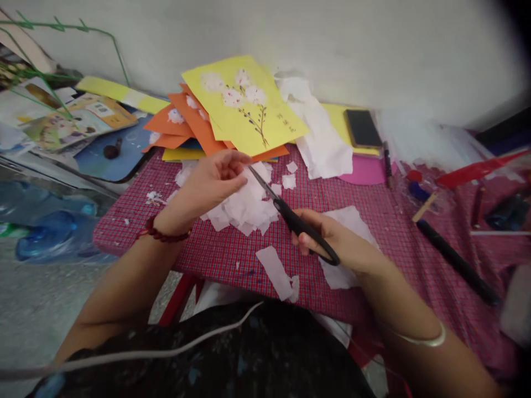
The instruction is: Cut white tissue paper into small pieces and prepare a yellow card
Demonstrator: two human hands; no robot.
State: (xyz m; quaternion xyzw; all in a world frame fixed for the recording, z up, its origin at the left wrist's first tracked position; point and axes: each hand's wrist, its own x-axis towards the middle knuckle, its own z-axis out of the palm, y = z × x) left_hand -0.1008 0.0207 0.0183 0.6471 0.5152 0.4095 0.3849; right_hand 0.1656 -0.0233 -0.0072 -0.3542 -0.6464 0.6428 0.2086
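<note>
My right hand (340, 240) gripped the scissors (302, 225) by their black handles, over the bench (224, 254) with its red checked cloth. The blades pointed forward and to my left, lying close together, and their tips came right beside the fingertips of my left hand (211, 179). That hand had its fingers curled toward the thumb; whether it pinched a scrap of paper I cannot tell.

Below the blades and my left hand lay a loose pile of white paper pieces (244, 207), with a few small squares scattered just beyond it. A white strip (274, 271) rested near the bench edge closest to me, and a larger white sheet (352, 218) lay partly beneath my right hand. At the back, a yellow sheet with a flowering branch (230, 124) overlapped some orange sheets (185, 113). A crumpled white paper (326, 138) lay to its right, then a dark phone (362, 128).
</note>
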